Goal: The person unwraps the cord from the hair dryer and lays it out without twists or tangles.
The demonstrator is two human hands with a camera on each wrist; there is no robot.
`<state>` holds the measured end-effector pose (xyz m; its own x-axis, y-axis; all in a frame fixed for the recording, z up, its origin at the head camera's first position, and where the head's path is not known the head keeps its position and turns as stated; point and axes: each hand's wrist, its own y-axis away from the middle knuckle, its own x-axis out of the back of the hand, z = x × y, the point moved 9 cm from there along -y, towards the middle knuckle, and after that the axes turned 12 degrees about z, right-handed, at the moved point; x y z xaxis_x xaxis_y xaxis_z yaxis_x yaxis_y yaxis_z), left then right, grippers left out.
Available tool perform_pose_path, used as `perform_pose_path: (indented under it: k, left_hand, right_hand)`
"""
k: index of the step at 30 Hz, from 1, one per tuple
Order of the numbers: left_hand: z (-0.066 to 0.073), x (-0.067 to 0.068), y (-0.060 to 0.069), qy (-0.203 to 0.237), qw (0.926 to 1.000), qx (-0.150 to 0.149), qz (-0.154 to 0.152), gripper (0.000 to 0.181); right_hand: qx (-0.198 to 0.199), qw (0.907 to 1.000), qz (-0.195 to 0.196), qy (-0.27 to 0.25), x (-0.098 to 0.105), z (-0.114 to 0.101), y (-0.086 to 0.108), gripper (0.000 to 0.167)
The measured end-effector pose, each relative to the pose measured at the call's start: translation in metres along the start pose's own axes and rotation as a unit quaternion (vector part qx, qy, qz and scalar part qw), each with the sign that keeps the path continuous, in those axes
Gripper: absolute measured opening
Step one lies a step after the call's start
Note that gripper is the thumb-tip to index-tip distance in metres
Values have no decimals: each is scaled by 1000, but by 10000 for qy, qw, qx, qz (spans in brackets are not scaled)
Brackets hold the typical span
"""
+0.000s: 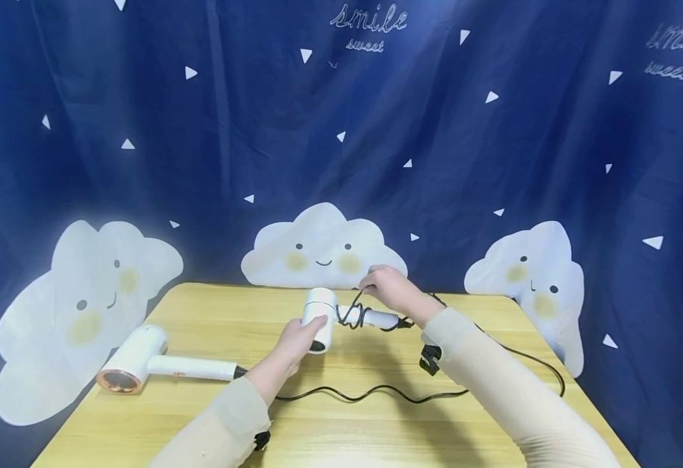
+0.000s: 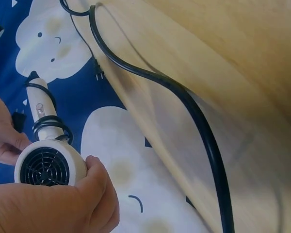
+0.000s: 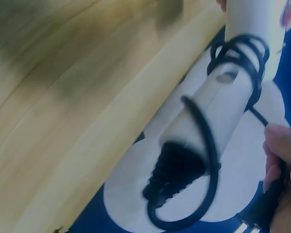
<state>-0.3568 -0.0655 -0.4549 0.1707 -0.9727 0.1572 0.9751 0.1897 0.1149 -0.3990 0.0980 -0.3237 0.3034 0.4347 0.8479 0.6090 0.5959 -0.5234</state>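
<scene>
A white hair dryer [image 1: 321, 305] is held over the far part of the table. My left hand [image 1: 294, 344] grips its barrel, thumb along the side, and in the left wrist view the black rear grille [image 2: 44, 166] faces the camera. Black cord [image 3: 242, 53] is looped several times round the handle [image 3: 203, 116]. To the right of the handle, my right hand [image 1: 393, 289] pinches the cord's free end. In the right wrist view a two-pin plug [image 3: 262, 211] hangs by that hand's fingers, which are partly cut off by the frame edge.
A second white hair dryer [image 1: 136, 351] with a copper-coloured rim lies at the table's left. Its black cord [image 1: 371, 390] runs across the wooden table [image 1: 330, 435] and curves back at the right. A dark blue curtain [image 1: 283, 130] with clouds hangs behind.
</scene>
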Motion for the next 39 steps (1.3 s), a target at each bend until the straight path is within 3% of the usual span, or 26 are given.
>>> perform_pose_path:
  k: [14,23,30,36,39]
  left_hand:
    - [-5,3,-4,91,9997,69,-213,63]
    - [-2,4,0,195,9992,68,-331,59]
    - [-1,6,-1,241,9990,22,-378,60]
    - [0,8,0,302,9988,8,-387,60]
    - [0,7,-2,405,9983,12,-425,58]
  right_hand:
    - [-905,9937,-33,-653,-12,53,26,7]
    - [-1091,9887,25,-1026,-16,64,38,5]
    - [-1622,9758,-167,-1454,-32,77,51,6]
    - [-1649,9698,-129,-1792,-34,80,58,7]
    - [-1769,9615,-155,-2096,-37,82,62,8]
